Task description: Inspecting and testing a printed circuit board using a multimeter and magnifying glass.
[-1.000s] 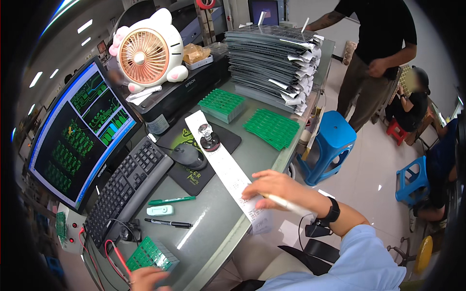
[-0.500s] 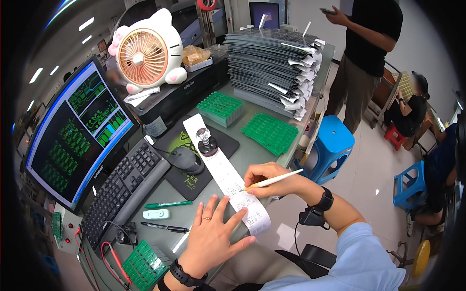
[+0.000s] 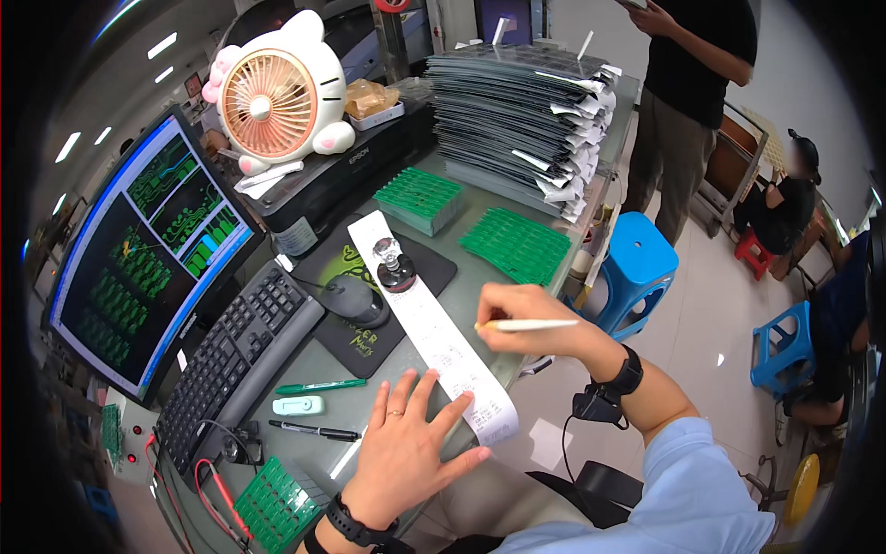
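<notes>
Electronics workshop, green circuit boards (image 3: 514, 245), monitor (image 3: 152, 254) showing board layout

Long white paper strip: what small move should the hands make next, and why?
Probably bring the slim white-and-yellow pen onto the paper strip: the right hand holds it beside the strip's right edge, while the left hand has fingers on the paper.

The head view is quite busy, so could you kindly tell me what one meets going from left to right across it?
Monitor → green pen → left hand, its fingers spread → right hand, holding a white pen → nearer blue stool → farther blue stool.
</notes>
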Tool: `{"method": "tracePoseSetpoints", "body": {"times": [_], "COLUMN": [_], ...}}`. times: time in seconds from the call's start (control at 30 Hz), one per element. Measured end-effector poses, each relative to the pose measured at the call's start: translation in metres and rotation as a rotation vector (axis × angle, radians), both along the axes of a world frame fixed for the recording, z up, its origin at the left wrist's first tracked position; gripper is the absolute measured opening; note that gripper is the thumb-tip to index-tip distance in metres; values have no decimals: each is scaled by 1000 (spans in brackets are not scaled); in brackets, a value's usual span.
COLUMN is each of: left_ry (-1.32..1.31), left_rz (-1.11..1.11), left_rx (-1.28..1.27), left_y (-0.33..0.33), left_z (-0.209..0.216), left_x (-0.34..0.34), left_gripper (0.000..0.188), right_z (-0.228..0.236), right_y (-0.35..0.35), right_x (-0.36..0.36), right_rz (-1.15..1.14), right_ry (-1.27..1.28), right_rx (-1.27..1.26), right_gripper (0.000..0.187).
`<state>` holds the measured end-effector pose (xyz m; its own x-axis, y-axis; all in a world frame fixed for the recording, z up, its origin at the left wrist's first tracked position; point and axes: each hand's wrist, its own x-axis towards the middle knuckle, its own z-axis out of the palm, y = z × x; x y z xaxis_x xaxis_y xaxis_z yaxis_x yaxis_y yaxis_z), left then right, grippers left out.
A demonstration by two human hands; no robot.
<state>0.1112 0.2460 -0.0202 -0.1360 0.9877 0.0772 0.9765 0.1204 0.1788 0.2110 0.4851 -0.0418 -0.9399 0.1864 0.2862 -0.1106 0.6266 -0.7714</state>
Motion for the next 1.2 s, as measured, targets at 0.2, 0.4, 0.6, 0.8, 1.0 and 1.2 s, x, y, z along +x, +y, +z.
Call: {"method": "tracePoseSetpoints", "body": {"times": [0.2, 0.4, 0.6, 0.8, 1.0, 1.2], "left_ry": [1, -221, 91, 166, 247, 167], "left_rz": [-12, 402, 1126, 1230, 1121, 1147], "left_rx": [140, 542, 292, -60, -28, -22], "left_y": [-19, -139, -271, -279, -286, -308], "left_z": [10, 44, 23, -8, -25, -26], "left_x": [4, -26, -76, -88, -96, -101], "left_gripper": [59, 31, 27, 51, 51, 51], "right_z": [19, 46, 94, 94, 54, 34], "right_y": [-44, -124, -208, -246, -260, -253], "right_x": [16, 14, -40, -114, -158, -163], "right_rz": [-154, 123, 581, 645, 620, 552], "right_ry": [179, 159, 202, 168, 203, 293], "right_rx": [-401, -690, -567, -668, -664, -660], "right_gripper": [15, 29, 17, 18, 18, 17]}}
